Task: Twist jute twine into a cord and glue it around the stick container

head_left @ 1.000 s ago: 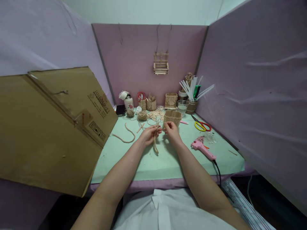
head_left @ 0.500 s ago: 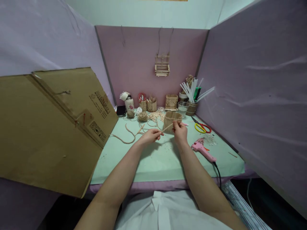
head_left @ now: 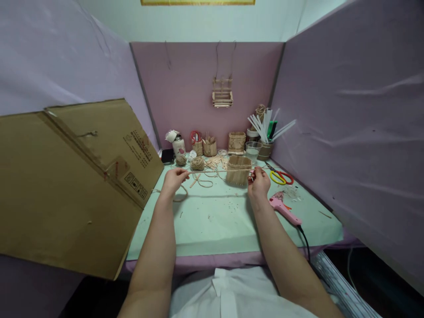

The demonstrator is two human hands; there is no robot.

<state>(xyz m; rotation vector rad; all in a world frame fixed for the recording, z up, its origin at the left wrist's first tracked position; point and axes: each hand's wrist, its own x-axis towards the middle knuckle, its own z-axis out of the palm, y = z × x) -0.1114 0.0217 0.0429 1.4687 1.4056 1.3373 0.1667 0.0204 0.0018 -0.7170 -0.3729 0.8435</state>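
A length of braided twine (head_left: 218, 171) is stretched nearly level between my two hands, above the green tabletop. My left hand (head_left: 175, 179) pinches its left end; the fingers are closed. At the other end, my right hand (head_left: 259, 180) grips the cord between thumb and fingertips, with a loose tail sticking out to the right. Just behind the cord stands a small basket made of flat wooden sticks (head_left: 238, 176), close to my right hand and partly crossed by the cord. More twine (head_left: 202, 182) lies looped on the table beyond my left hand.
A pink glue gun (head_left: 286, 213) with a black cable lies right of my right forearm. Scissors (head_left: 281, 177) rest behind it. Twine balls (head_left: 197, 163), a cup of water (head_left: 252, 151) and stick holders line the back. A cardboard sheet (head_left: 76, 190) leans at the left.
My hands have moved apart, the left one going left, and the twine between them is now long and taut. The view has shifted slightly.
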